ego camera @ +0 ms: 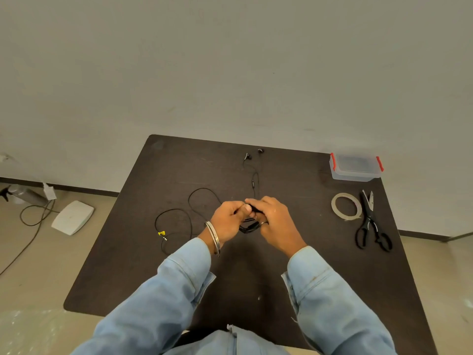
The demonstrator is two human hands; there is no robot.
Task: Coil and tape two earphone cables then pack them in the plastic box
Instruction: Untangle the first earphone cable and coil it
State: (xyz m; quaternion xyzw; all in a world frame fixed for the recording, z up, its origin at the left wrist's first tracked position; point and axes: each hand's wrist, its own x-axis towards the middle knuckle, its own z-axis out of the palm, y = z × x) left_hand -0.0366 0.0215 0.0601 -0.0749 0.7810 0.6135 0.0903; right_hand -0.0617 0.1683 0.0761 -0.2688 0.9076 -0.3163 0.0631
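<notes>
**Cable coil held in both hands**

The left hand (229, 219) and right hand (275, 221) meet above the bench (256, 272), fingers curled, both pinching a small black coil (247, 226) between them. From the hands the cable (179, 216) runs left in loose loops to a plug (163, 237) with a yellow tag (161, 233); any print on it is too small to read. Beyond the hands, strands lead to two earbuds (247, 157). Well right of the right hand lie the tape (346, 206) and scissors (371, 224); the box (355, 166), closed with red clips, stands beyond them.
</notes>
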